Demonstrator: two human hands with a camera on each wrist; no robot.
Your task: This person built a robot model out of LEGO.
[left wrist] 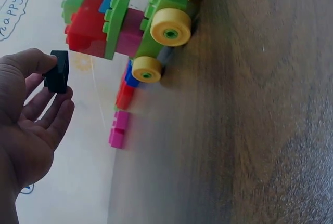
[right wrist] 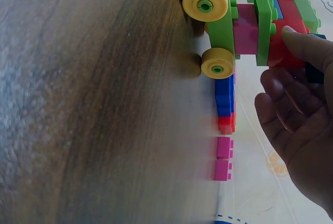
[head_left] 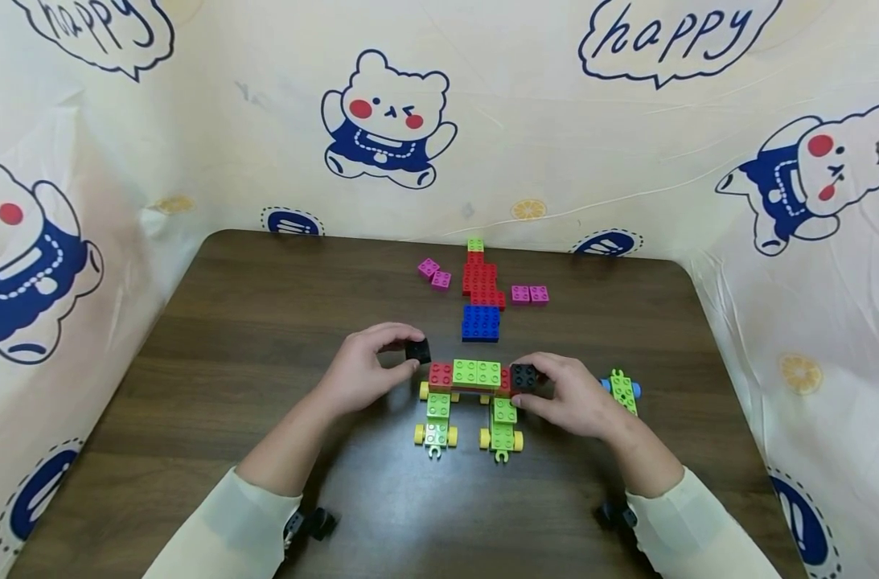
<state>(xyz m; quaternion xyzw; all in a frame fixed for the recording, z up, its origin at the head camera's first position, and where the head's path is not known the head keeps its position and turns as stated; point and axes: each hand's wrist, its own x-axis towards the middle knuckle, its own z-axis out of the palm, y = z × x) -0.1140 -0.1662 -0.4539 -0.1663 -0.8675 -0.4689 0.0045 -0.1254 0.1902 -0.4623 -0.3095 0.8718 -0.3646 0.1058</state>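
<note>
A brick vehicle [head_left: 465,372] stands on the table before me, with red and green bricks on top and yellow wheels [left wrist: 170,27] on green bases below. Just off its upper left end, my left hand [head_left: 359,368] pinches a small black brick [left wrist: 58,72] between thumb and fingers. At the other end my right hand [head_left: 572,396] holds a second black brick [head_left: 523,377] against the vehicle's red end. In the right wrist view its thumb lies along the red brick [right wrist: 283,47], and the black one is partly hidden behind it.
Beyond the vehicle lies a flat line of a blue brick [head_left: 480,323], red bricks [head_left: 480,278] and a green brick [head_left: 475,244]. Pink bricks lie left [head_left: 435,274] and right [head_left: 529,295] of it. A green wheeled base [head_left: 621,390] sits past my right hand.
</note>
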